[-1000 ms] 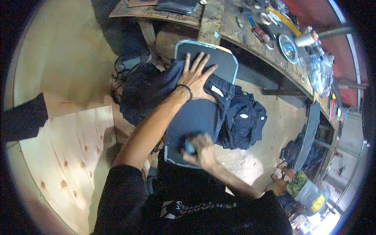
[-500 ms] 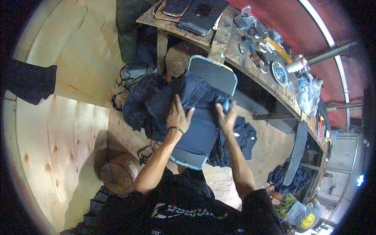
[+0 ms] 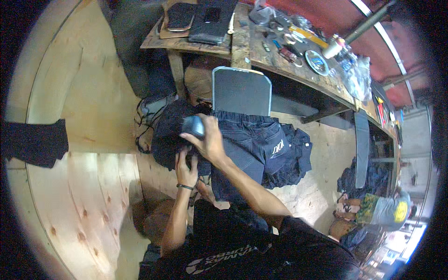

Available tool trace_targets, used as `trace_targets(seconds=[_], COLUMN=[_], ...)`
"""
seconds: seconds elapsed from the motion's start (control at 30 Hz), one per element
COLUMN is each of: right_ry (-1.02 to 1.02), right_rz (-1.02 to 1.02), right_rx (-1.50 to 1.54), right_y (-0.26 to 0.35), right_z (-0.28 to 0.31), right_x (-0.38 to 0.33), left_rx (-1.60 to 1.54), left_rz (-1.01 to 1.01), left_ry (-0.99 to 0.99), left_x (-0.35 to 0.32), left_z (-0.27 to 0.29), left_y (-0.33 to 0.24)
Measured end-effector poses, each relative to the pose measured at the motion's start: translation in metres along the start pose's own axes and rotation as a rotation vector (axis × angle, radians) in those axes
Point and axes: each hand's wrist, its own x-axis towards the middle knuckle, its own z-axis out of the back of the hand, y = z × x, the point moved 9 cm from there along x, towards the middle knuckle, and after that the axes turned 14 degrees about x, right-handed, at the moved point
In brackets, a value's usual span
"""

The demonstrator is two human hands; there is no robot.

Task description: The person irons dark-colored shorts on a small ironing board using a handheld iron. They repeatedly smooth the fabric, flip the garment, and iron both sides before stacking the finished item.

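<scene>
My right hand (image 3: 211,140) is closed round a rounded blue-grey object (image 3: 192,126), blurred, whose exact kind I cannot make out. It is crossed over to the left, above a heap of dark cloth (image 3: 168,128). Just below it, my left hand (image 3: 187,172), a dark band at its wrist, touches the heap with fingers apart. Dark denim shorts (image 3: 245,151) with a gathered waistband lie to the right of both hands. They cover the near part of a flat grey board (image 3: 241,93) with a pale rim. White lettering marks one leg.
A wooden workbench (image 3: 291,70) runs along the far side, carrying a round dish (image 3: 317,62), a thread spool (image 3: 333,46) and plastic bags. More dark garments (image 3: 298,149) lie right of the board. Another person (image 3: 378,210) is at the lower right. A wooden drum (image 3: 161,219) stands lower left.
My right hand has swung left with the blue-grey object. My left hand has come off the cloth on the board to the heap. The denim shorts now lie further right, spread out.
</scene>
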Motion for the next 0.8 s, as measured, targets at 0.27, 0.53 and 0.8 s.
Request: trace_targets(seconds=[0.27, 0.53, 0.8], right_ry=[-0.465, -0.414, -0.434], right_rz=[-0.247, 0.054, 0.034], right_rx=[-0.370, -0.370, -0.003], right_y=[-0.066, -0.133, -0.125], right_z=[0.187, 0.204, 0.239], right_x=[-0.071, 0.094, 0.099], left_rx=[0.464, 0.573, 0.712], left_rz=[0.074, -0.065, -0.134], left_ry=[0.375, 0.087, 0.316], left_x=[0.062, 0.167, 0.191], left_z=[-0.087, -0.121, -0.142], left_y=[-0.148, -0.166, -0.201])
